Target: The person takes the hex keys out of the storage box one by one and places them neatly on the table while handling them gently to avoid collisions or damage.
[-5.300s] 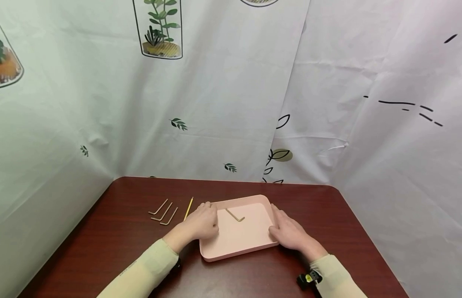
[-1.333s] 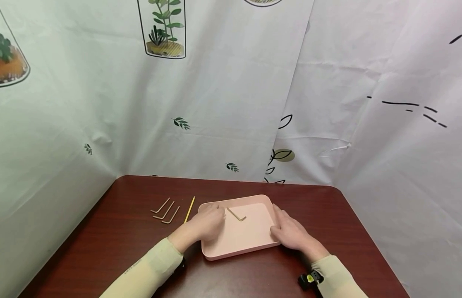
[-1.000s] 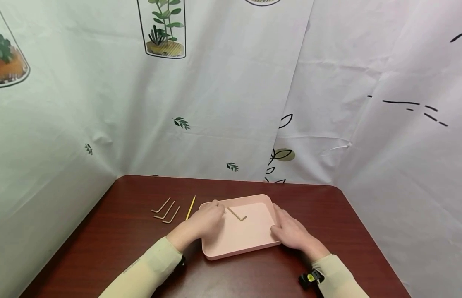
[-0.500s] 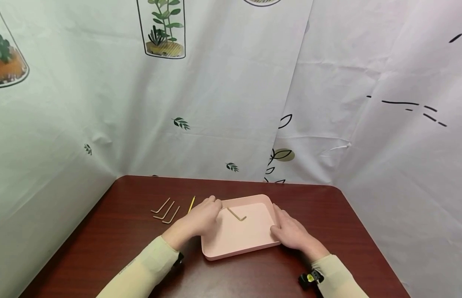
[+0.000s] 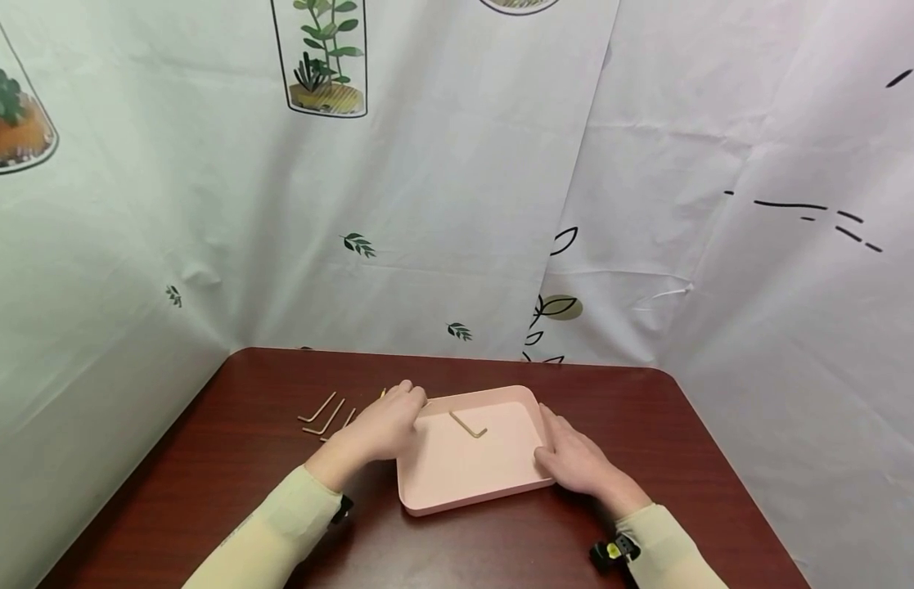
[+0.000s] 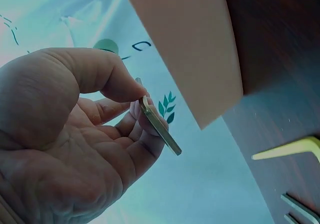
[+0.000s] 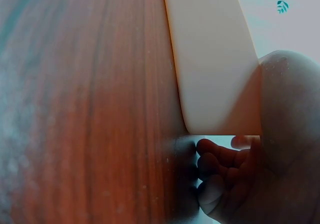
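Between thumb and fingers my left hand [image 5: 386, 421] pinches a brass-coloured hex key [image 6: 161, 127], held up at the left rim of the pink tray [image 5: 471, 470]. Most of this key is hidden in the head view. Inside the tray, towards its far side, lies another L-shaped hex key [image 5: 467, 424]. My right hand [image 5: 574, 450] grips the tray's right wall, thumb over the rim and the other fingers along the outside. In the right wrist view those fingers [image 7: 212, 189] are curled close to the table beside the tray.
Three brass-coloured hex keys [image 5: 326, 417] lie side by side on the dark red table [image 5: 243, 458] left of my left hand, one partly covered by it. A yellow hex key [image 6: 290, 149] lies nearer the tray, mostly hidden in the head view. White printed cloth [image 5: 442, 204] surrounds the table.
My left hand has moved left from over the tray to its left rim, carrying the pinched hex key, and now covers most of the yellow one. My right hand stays on the tray.
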A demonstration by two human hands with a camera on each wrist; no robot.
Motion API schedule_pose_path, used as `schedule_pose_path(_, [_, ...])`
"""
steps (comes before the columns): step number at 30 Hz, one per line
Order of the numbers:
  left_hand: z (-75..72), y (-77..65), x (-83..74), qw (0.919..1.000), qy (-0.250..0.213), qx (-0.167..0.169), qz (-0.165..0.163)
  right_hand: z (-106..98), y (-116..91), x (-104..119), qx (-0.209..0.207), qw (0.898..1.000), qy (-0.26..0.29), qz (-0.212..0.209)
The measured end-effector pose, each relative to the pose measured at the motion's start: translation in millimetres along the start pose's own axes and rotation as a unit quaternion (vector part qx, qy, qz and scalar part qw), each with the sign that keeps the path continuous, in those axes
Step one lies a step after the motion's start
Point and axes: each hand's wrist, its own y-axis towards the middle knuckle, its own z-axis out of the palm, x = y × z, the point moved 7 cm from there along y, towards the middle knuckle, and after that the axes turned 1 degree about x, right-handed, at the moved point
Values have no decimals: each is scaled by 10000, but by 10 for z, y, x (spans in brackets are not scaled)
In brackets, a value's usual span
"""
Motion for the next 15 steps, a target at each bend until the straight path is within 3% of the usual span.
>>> schedule_pose_path(15, [-95,-65,236,9997,1,-55,-240,-8,-14,13,-9,10000,-1,-14])
